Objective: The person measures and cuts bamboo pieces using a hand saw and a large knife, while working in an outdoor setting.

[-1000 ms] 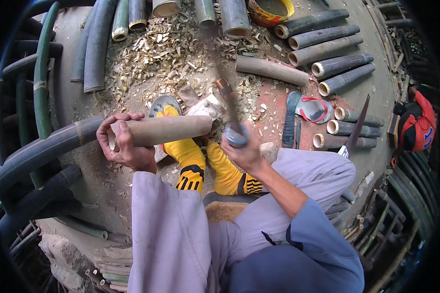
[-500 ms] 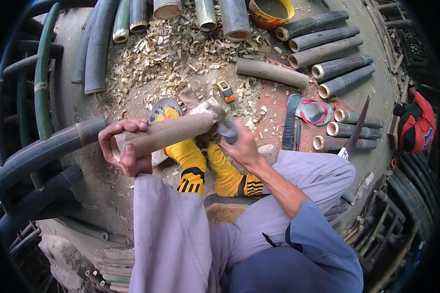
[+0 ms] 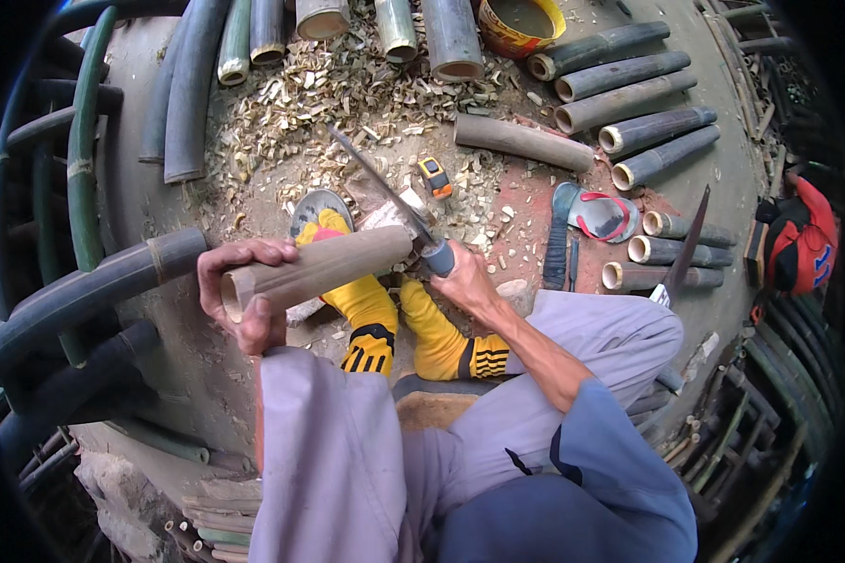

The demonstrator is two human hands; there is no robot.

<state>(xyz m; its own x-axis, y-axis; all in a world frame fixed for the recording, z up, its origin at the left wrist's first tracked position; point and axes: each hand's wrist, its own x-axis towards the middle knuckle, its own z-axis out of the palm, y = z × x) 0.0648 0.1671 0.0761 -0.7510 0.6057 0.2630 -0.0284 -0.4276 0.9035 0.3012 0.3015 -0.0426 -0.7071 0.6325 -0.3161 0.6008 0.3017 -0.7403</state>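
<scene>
A seated person's left hand (image 3: 246,293) clamps a short bamboo section (image 3: 314,270) held level above the yellow socks (image 3: 399,324), while the right hand (image 3: 462,280) is closed on a long blade's (image 3: 377,185) grey handle, its edge meeting the bamboo's far end. Done well, the cut likely calls for a steady grip and shallow strokes angled away from the fingers — and the feet. Chips (image 3: 338,94) litter the concrete floor (image 3: 160,202); cut bamboo poles (image 3: 620,75), a tape measure (image 3: 434,176) and a sandal (image 3: 601,214) lie around.
</scene>
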